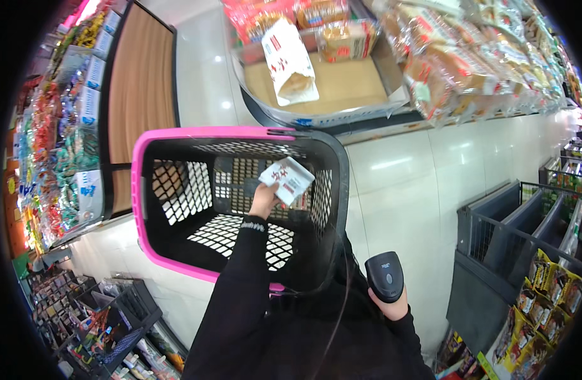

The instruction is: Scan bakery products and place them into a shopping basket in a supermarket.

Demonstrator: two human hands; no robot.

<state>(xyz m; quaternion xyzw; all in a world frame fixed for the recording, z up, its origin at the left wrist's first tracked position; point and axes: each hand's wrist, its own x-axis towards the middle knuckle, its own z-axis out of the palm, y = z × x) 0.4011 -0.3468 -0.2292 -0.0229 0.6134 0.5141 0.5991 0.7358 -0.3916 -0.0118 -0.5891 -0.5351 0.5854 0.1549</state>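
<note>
My left hand (pixel 264 200) grips the edge of a white printed packet (pixel 287 180), held inside the black plastic shopping basket (pixel 344 190) with a pink handle (pixel 138 190). Beneath the packet, part of another item shows near the basket's mesh, too covered to name. At the lower right, my right hand (pixel 390 306) is closed around a black handheld barcode scanner (pixel 385 277), outside the basket. Beyond the basket, a similar white packet (pixel 290 64) lies in a display bin (pixel 319 116) beside wrapped bread (pixel 349 42).
Plastic-wrapped bread (pixel 462 66) is piled at the upper right. Colourful wrapped goods (pixel 58 156) line a display on the left, by a wood-look panel (pixel 141 80). Black shelving (pixel 481 280) with yellow snack packs (pixel 538 304) stands right; more shelves (pixel 105 323) stand lower left.
</note>
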